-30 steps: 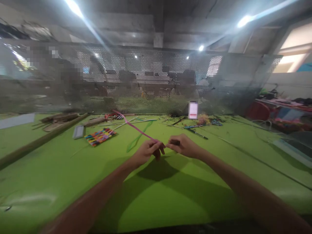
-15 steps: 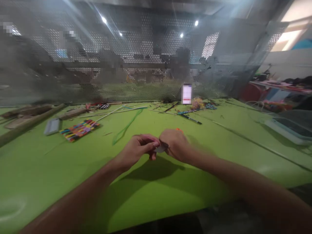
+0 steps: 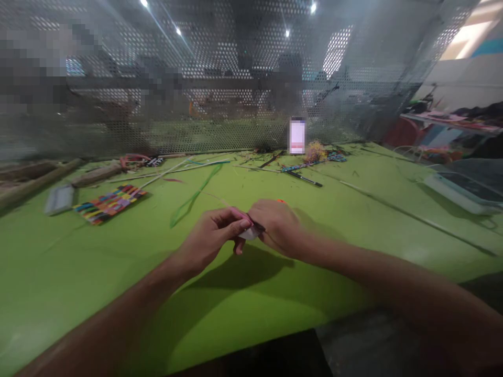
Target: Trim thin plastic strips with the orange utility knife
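Close together above the green table (image 3: 220,319), both of my hands are closed. My left hand (image 3: 200,238) pinches a thin pink strip (image 3: 239,212) between thumb and fingers. A pale, flat piece (image 3: 250,233) shows just under the strip; whether the two are joined is unclear. My right hand (image 3: 277,228) is wrapped round a tool with a dark blade (image 3: 257,226), which lies against the strip. A bit of orange (image 3: 280,201) shows beyond the right knuckles, perhaps part of the same tool. The fist hides most of the tool.
Left lie a colourful woven piece (image 3: 110,204), a grey block (image 3: 59,199) and a green ribbon (image 3: 192,198). A black pen (image 3: 305,179) and a lit phone (image 3: 297,137) are farther back. A long thin stick (image 3: 416,217) and a pale tray (image 3: 456,193) occupy the right.
The view has tilted down and shifted slightly. The dark blade shows more clearly at the pink strip, and a thin pale sliver now shows beyond my left hand. Both hands keep their grip.
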